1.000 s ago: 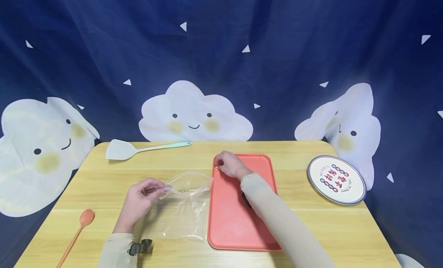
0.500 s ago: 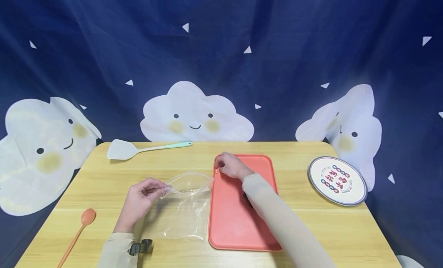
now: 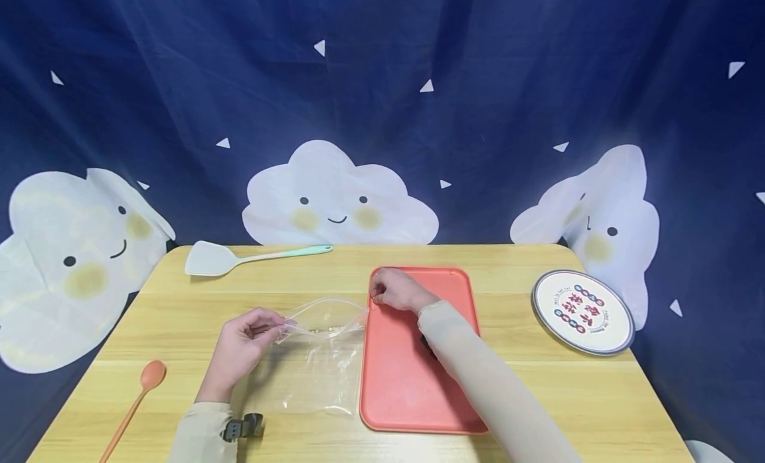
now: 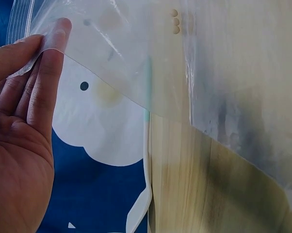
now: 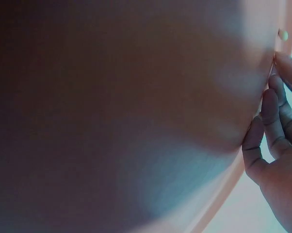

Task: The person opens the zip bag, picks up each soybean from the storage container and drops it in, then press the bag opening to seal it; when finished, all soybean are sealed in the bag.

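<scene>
My left hand [image 3: 242,347] pinches the left side of the mouth of a clear zip bag [image 3: 317,380], thumb against fingers. The bag lies on the table with its mouth gaping; a few small round beige beans [image 4: 175,22] show through the plastic. At the far left corner of a coral-red tray [image 3: 406,396], my right hand [image 3: 394,290] reaches down with bent fingers. Its fingertips [image 5: 269,99] touch the tray's rim, and a pale bean [image 5: 283,35] sits close beyond the thumb. I cannot tell whether a bean is between those fingertips.
A white spatula [image 3: 212,258] with a mint handle lies along the table's back edge. An orange spoon [image 3: 152,375] is at the left, and a patterned plate [image 3: 582,340] stands at the right. A dark blue curtain with clouds hangs behind the wooden table [image 3: 514,416].
My right hand has shifted slightly toward me along the tray's left rim, and the small beans seen beside its fingertips are now covered. The left hand and bag stay put.
</scene>
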Tool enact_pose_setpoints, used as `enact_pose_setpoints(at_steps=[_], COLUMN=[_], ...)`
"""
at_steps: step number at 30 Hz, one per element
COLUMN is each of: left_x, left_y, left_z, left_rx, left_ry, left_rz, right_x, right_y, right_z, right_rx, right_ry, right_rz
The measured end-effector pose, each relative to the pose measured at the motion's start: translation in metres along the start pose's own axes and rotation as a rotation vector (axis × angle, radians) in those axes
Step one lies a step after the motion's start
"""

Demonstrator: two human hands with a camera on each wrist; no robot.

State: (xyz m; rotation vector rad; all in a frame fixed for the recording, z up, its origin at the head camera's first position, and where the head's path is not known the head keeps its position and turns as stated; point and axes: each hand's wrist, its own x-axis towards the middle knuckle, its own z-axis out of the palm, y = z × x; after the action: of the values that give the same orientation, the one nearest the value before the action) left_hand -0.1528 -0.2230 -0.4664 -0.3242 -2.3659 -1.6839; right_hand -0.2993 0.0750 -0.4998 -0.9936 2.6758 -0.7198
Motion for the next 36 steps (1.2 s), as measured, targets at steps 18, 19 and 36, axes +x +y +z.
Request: enact_pose_setpoints(at_steps=[18,19,36], left_x=[0.002,0.002,0.001], left_y=[0.002,0.002,0.005], left_z=[0.001,0.001,0.0], left_rx=[0.011,0.011,0.017], left_ry=[-0.004,-0.003,-0.011], left_rz=[-0.017,-0.021,-0.035], right_x=[-0.04,-0.043,-0.074], right_y=[-0.004,-0.006,-0.06], right_z=[-0.035,-0.037,-0.052], right_rx=[0.53,0.536,0.551], right_ry=[0.13,0.141,0.245], right_rz=[0.048,0.045,-0.115])
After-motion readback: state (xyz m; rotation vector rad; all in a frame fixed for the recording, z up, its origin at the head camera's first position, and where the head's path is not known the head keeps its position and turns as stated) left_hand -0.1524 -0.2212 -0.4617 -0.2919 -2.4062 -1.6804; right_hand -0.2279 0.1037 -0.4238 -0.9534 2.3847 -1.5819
